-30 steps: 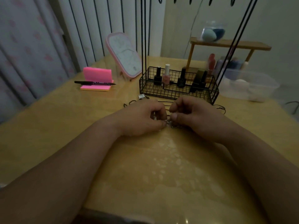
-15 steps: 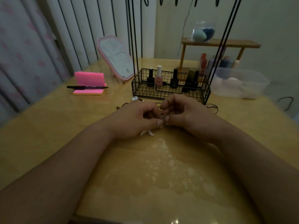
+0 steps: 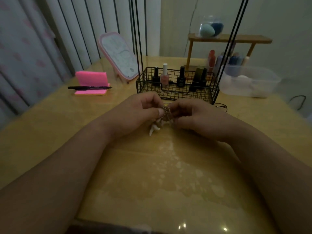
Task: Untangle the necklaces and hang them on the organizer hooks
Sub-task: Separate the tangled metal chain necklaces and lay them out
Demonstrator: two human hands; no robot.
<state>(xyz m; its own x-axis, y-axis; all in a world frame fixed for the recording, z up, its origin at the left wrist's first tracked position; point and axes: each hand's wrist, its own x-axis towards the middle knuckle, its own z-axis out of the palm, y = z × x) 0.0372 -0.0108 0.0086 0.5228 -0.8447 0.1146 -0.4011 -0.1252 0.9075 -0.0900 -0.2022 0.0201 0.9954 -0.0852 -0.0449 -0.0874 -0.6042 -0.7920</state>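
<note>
a glossy yellow tabletop point(image 3: 50, 132) lay in dim light, both forearms reaching across it. at its middle the left hand point(image 3: 135, 114) and right hand point(image 3: 197, 119) met, each with fingers curled, pinching a tangled clump of necklaces point(image 3: 166, 114) between them. pale shell-like pendants point(image 3: 154, 129) hung from the clump at six o'clock, just above the surface or touching it. a thin dark cord point(image 3: 221, 106) trailed at two o'clock of the right hand. at twelve o'clock stood the black wire organizer point(image 3: 177, 92), nail polish bottles point(image 3: 165, 76) in its basket. a pink notepad point(image 3: 91, 80) with a black pen point(image 3: 89, 88) lay at ten o'clock.
</note>
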